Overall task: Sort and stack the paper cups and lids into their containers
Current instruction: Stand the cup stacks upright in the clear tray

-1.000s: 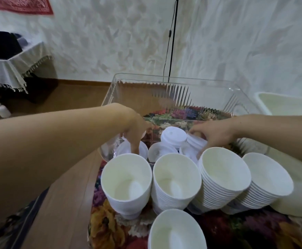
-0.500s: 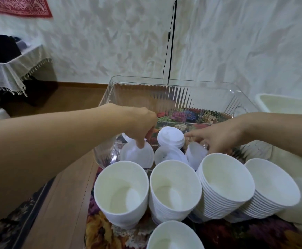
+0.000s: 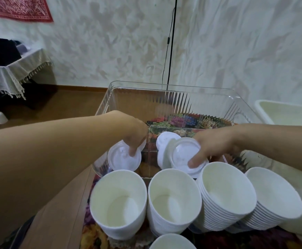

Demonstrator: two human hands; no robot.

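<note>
Clear container (image 3: 166, 90): transparent ribbed plastic bin, open top, standing on a floral cloth (image 3: 92, 232); inner dividers show through its floor; it holds loose white lids toward its near side.
Left lid (image 3: 124, 159): white plastic, tilted, at the near-left corner of the clear container.
Left hand (image 3: 135, 139): reaches down into the clear container; grip narrow, fingertips pinching the upper edge of the left lid.
Middle lids (image 3: 164, 148): several white lids, tipped on edge and leaning together, in the container's near middle.
Right lid (image 3: 184, 153): white, face toward the camera, resting against the middle lids.
Right hand (image 3: 213, 142): comes in from the right; grip curled over the right lid's rim, one fingertip on its lower edge.
Single cup (image 3: 118, 202): white paper cup, mouth up, just in front of the container, leftmost.
Second stack (image 3: 173, 203): nested white cups, beside the single cup.
Third stack (image 3: 225, 194): many nested cups, leaning right, touching the second stack.
Fourth stack (image 3: 274, 200): many nested cups, leaning right, farthest right.
Near cup (image 3: 171, 242): white rim at the bottom edge, partly cut off.
Cream tub (image 3: 286, 112): pale container at right, behind the right forearm; contents cannot be told.
Side table (image 3: 11, 76): far left, covered with a fringed cloth.
</note>
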